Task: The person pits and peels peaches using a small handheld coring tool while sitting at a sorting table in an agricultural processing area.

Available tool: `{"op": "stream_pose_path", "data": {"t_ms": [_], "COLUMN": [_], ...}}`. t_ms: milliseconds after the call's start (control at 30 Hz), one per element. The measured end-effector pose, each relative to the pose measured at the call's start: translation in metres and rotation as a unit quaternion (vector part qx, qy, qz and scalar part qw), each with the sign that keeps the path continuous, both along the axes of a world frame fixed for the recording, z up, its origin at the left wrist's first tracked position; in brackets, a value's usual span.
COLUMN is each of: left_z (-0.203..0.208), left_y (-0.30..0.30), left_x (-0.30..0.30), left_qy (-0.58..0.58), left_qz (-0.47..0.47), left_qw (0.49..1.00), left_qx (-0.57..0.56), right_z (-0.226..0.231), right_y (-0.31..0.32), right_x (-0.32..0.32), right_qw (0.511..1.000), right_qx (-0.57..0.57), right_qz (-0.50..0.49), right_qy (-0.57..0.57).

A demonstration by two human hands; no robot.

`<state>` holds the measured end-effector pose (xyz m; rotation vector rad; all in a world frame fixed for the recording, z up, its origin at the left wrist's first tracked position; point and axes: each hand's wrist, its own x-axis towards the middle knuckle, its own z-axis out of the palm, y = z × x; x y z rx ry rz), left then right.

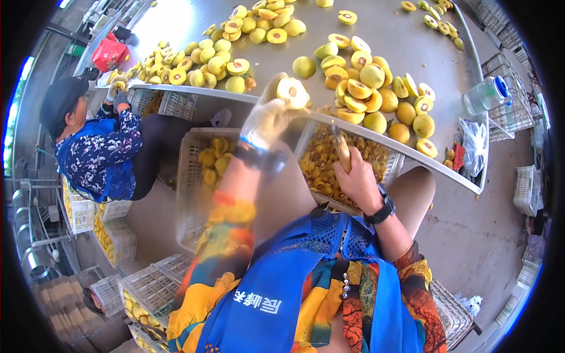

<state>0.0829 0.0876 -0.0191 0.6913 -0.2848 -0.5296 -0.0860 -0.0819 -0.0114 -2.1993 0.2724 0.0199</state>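
My left hand (266,122), in a pale work glove, is closed round a yellow peach half (292,93) at the table's near edge. The cut face shows with a brown centre; motion blurs the glove a little. To the right, my bare right hand (359,183) grips the wooden handle of a slim pitting tool (342,147), its metal end pointing up and away from me. That tool is over a white crate (393,169) of pits and scraps, apart from the peach half. Left of my knees, another white crate (187,203) holds peach halves (215,157).
Heaps of halved peaches (372,76) lie on the metal table (400,41), which has a raised rim. A clear plastic jug (484,97) and a plastic bag (472,147) are at its right end. A co-worker (97,141) sits at left beside stacked crates (115,235).
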Motion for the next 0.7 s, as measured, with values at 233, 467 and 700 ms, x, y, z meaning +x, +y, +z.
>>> {"op": "stream_pose_path", "data": {"t_ms": [233,467,700], "left_z": [-0.023,0.000,0.000], "left_y": [-0.015,-0.045,-0.056], "left_x": [-0.053,-0.079,-0.084], "left_qy": [0.020,0.104,0.153], "left_qz": [0.119,0.141,0.191], "left_qw": [0.982,0.979,0.959], "left_qx": [0.142,0.102,0.140], "right_z": [0.019,0.039,0.020], "right_y": [0.022,0.021,0.017], "right_x": [0.023,0.010,0.006], "right_qw": [0.996,0.997,0.994], "right_qx": [0.016,-0.032,0.010], "right_qz": [0.078,0.067,0.094], "right_qy": [-0.038,0.004,0.049]}}
